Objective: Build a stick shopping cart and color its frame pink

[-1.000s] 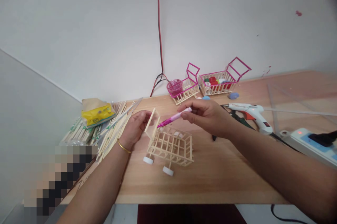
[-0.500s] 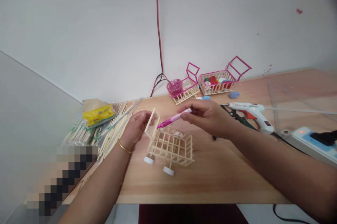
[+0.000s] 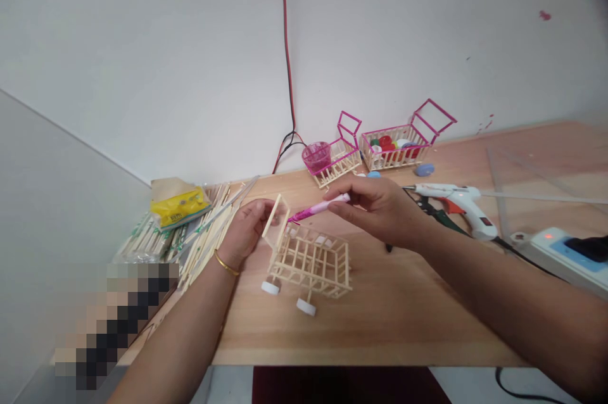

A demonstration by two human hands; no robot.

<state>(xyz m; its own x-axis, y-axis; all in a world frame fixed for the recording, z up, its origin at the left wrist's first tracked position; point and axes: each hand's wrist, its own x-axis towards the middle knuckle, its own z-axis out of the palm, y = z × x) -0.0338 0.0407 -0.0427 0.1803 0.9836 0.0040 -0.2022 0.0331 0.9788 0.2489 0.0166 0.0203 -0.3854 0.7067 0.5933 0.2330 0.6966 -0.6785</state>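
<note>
Pen [image 3: 316,208] shifted slightly — (tip [image 3: 291,220] indistinct).

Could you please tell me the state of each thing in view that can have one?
Left hand: curled at the wooden cart.
Right hand: gripping the pink tool.
Pink tool: held, slanting down toward the cart.
Wooden cart: upright, mostly bare wood.
Rear left cart: pink-trimmed, pink cup at one end.
Rear right cart: pink-trimmed, holding coloured pieces.
Glue gun: lying on its side.
Power strip: lit, plug inserted.

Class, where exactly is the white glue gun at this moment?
In the head view, the glue gun is on the right side of the table, beyond the right forearm, with the power strip to its right.
</note>
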